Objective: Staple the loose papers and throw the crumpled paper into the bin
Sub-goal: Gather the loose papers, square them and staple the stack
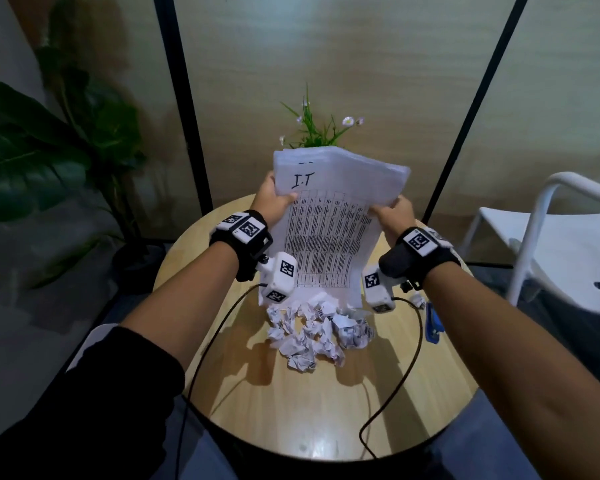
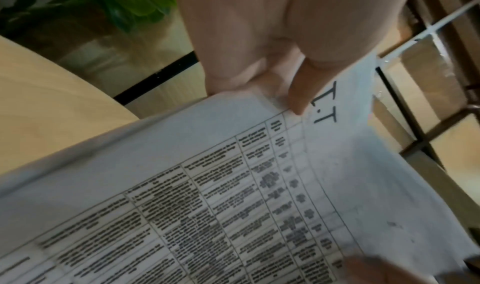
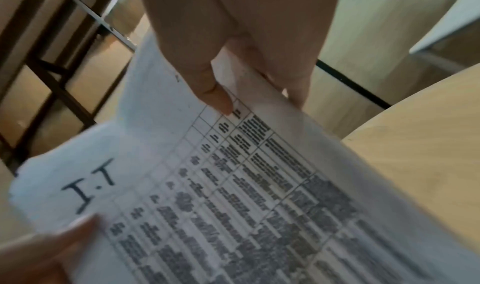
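Both hands hold the stack of papers [image 1: 329,216] upright over the round wooden surface [image 1: 291,403], its bottom edge resting on or just above the wood. The left hand [image 1: 274,199] grips the left edge near the top, thumb on the front sheet beside the handwritten "I.T" and fingers curled behind. The right hand [image 1: 394,213] grips the right edge the same way, thumb on the printed table and fingers wrapped round the back. The top edges of the sheets are fanned and uneven, so the stack does not look squared yet.

The step in hand appears to be gathering and evening up the loose sheets before stapling. The crumpled paper [image 1: 317,332] lies in a heap of balls on the surface just in front of the stack, untouched, and one more small ball [image 1: 418,301] sits off to the right. The blue stapler [image 1: 433,323] lies near the right edge of the surface, beside the right forearm. No bin shows in any view.

Next, the stack probably needs tapping on the surface until the edges line up. Then one hand must keep a firm pinch near a top corner while the other lets go and reaches for the stapler. The risk is sheets sliding out of line once one hand releases
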A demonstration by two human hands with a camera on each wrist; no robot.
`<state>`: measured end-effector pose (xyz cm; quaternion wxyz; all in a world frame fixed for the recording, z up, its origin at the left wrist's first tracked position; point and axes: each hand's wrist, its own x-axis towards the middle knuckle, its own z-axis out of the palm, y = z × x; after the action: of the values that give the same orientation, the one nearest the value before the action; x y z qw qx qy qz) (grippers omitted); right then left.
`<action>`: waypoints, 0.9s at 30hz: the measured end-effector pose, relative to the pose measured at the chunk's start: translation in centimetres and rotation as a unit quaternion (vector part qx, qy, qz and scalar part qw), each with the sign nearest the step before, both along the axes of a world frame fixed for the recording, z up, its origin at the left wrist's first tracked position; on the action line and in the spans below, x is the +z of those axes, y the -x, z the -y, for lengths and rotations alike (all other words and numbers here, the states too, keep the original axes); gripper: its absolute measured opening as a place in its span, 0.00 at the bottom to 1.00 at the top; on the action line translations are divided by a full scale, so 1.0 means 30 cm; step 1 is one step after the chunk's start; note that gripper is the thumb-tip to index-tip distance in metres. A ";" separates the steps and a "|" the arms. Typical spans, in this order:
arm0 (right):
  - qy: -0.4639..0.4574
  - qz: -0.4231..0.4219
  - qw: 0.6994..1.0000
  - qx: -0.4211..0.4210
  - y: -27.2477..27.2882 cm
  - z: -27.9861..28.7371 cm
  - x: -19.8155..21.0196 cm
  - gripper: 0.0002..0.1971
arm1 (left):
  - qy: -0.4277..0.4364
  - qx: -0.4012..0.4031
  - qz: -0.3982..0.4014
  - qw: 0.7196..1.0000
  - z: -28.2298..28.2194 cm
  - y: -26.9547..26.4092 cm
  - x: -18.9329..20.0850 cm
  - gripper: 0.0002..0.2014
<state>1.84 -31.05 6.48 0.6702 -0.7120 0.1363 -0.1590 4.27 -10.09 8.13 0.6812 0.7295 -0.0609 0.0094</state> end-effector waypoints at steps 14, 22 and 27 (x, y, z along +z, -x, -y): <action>0.033 0.086 0.995 -0.050 0.007 -0.050 0.039 0.20 | 0.010 0.087 0.083 0.993 0.004 0.008 0.020 0.23; 0.082 0.074 0.992 -0.054 0.000 -0.065 0.015 0.15 | -0.064 0.060 0.045 0.995 0.043 0.017 -0.037 0.21; 0.000 0.103 0.994 -0.040 0.006 -0.017 0.016 0.10 | 0.020 0.061 0.058 0.996 -0.007 0.004 -0.013 0.14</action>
<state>1.67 -30.53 6.96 0.6740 -0.6855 0.0951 -0.2586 4.14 -9.88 7.73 0.6887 0.7166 -0.0558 0.0947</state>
